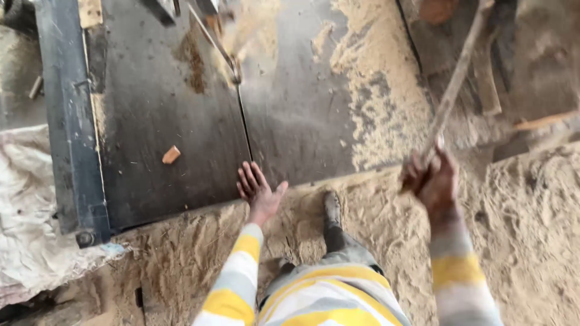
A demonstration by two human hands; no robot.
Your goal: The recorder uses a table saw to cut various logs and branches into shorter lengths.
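My left hand [258,190] lies flat and open at the near edge of a dark metal saw table [151,121], right by the slot that runs up to the thin saw blade [232,69]. My right hand [434,181] is closed around a long thin wooden stick [454,84] that slants up and to the right, blurred by motion. Both sleeves are striped yellow, white and grey. A small orange-brown wood scrap [171,155] lies on the table left of my left hand.
Thick sawdust [374,90] covers the table's right part and the ground around my foot [332,208]. A dark steel rail [69,121] borders the table's left side. A pale sack [30,205] lies at left. Wooden offcuts [489,78] lie at the upper right.
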